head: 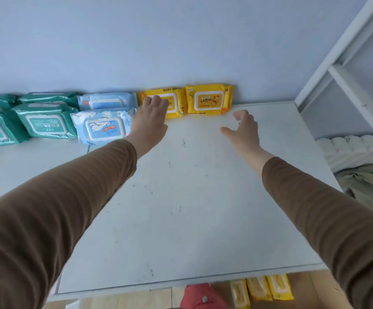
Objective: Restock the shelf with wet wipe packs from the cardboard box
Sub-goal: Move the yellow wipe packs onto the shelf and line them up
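Two yellow baby wipe packs lie flat at the back of the white shelf, against the wall. My left hand rests flat on the left yellow pack, fingers together and pressing on it. The right yellow pack lies beside it, untouched. My right hand hovers just in front of and right of that pack, fingers spread and holding nothing. Below the shelf's front edge, several more yellow packs stand on end in what looks like a cardboard box.
Two blue wipe packs and several green wipe packs fill the shelf's back left. A white shelving frame rises on the right, with white rolls and green cloth beyond. A red object sits below.
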